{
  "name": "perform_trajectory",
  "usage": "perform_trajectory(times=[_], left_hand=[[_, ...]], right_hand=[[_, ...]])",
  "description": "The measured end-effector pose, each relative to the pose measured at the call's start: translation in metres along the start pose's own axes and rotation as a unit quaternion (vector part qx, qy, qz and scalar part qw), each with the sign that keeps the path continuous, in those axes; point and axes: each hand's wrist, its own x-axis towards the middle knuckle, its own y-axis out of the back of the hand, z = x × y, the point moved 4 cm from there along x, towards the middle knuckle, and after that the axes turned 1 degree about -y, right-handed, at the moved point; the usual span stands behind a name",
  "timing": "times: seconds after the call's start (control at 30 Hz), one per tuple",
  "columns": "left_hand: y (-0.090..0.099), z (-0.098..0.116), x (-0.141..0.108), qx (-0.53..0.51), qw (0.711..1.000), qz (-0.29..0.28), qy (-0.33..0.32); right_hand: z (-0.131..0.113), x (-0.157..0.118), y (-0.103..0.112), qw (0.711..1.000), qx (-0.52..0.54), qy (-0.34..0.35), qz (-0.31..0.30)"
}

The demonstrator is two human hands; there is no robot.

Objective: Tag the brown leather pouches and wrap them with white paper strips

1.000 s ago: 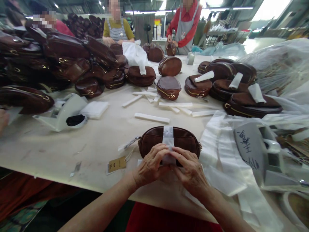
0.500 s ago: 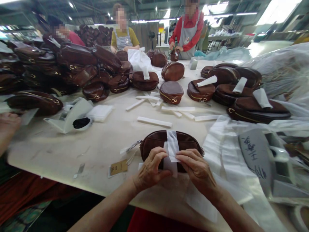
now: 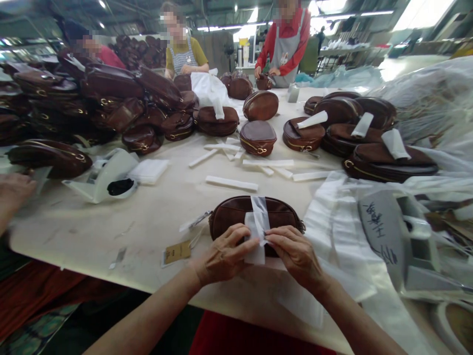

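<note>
A dark brown oval zip bag lies on the table in front of me. A strip of thin white wrapping paper runs over its middle, with another white flap beside it. My left hand pinches the paper at its left edge, thumb and fingers together. From the right, my right hand pinches the strip's lower end, its fingertips close to the left thumb. A tan paper tag on a white string lies left of the bag.
White folded strips lie beyond the bag. Tape dispensers stand at left and right. Brown bags are piled at left and grouped at right. Another person's hand is at the left edge; co-workers stand across the table.
The strip's lower end has been drawn down and bunched between my fingertips, and my left thumb has risen onto the paper. Across the table, the red-sleeved person no longer holds the green bottle-like item.
</note>
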Motion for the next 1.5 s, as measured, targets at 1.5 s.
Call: perform_trajectory(times=[1.5], left_hand=[[0.004, -0.008, -0.001, 0.040, 0.999, -0.015, 0.001]], right_hand=[[-0.016, -0.003, -0.009, 0.996, -0.073, 0.042, -0.025]])
